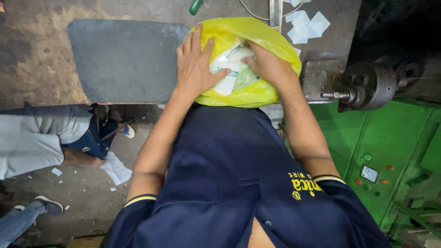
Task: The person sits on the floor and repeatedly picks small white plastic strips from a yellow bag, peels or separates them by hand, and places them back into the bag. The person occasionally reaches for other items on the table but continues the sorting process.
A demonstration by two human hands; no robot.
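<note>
Both hands [232, 66] press flat on yellow bag [257, 89], its length lying left-right

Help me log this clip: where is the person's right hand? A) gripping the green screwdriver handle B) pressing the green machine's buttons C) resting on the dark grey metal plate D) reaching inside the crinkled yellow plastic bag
D: the right hand reaches into the open mouth of the yellow plastic bag, among white packets, while the left hand presses on the bag.

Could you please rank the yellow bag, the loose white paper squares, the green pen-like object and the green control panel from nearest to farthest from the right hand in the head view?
From the right hand:
1. Yellow bag, under the hand.
2. White paper squares, up-right on the bench.
3. Green pen-like object, at the top edge.
4. Green control panel, lower right.
</note>
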